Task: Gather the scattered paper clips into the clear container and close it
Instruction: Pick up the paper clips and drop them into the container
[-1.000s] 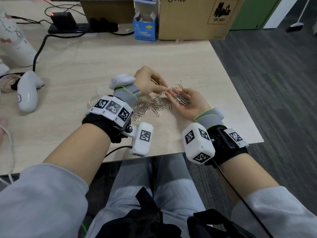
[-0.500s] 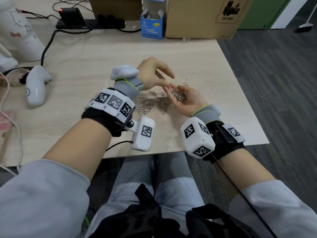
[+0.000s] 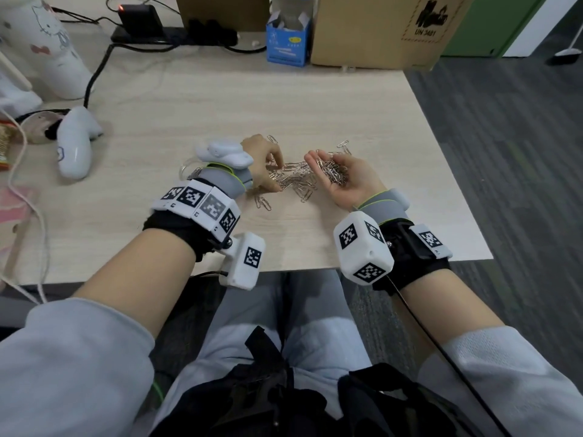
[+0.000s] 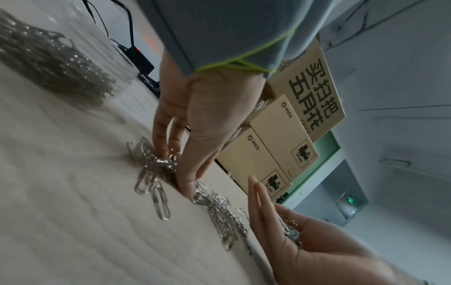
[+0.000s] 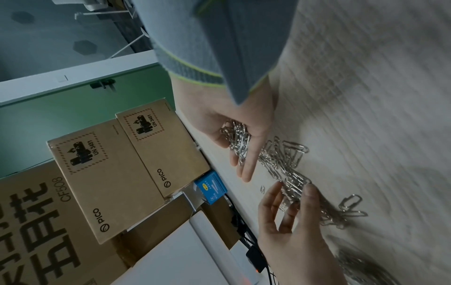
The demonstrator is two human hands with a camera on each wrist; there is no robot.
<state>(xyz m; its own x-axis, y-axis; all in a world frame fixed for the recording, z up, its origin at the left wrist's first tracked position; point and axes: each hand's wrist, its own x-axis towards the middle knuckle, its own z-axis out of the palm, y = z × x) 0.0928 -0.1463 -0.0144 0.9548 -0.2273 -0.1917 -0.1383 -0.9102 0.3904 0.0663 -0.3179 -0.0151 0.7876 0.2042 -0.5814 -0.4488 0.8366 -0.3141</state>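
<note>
1. At the far left of the pale wood desk (image 3: pixel 202 99) stood a white bottle (image 3: pixel 50 48) with a cartoon cat on it, and in front of it a white controller (image 3: pixel 75 143) lay beside a black cable (image 3: pixel 94 77).
2. Along the back edge sat a black adapter (image 3: pixel 138 15), then a small blue box (image 3: pixel 287 42), then a big cardboard box (image 3: pixel 378 29); grey carpet (image 3: pixel 504 152) lay to the right.
3. The clear container (image 3: pixel 186 167) sat on the desk just behind my left wrist, with clips already inside.
4. My left hand (image 3: pixel 263 162) was down on the loose paper clips (image 3: pixel 293 181), thumb and fingertips (image 4: pixel 187 190) closing around a cluster.
5. My right hand (image 3: pixel 344 178) lay palm up just to the right of the pile, fingers straight, cupping a heap of clips.
6. Half a second earlier my left hand had been raised, fingers at my right palm; it had since dropped to the pile, and my right hand had lowered.
</note>
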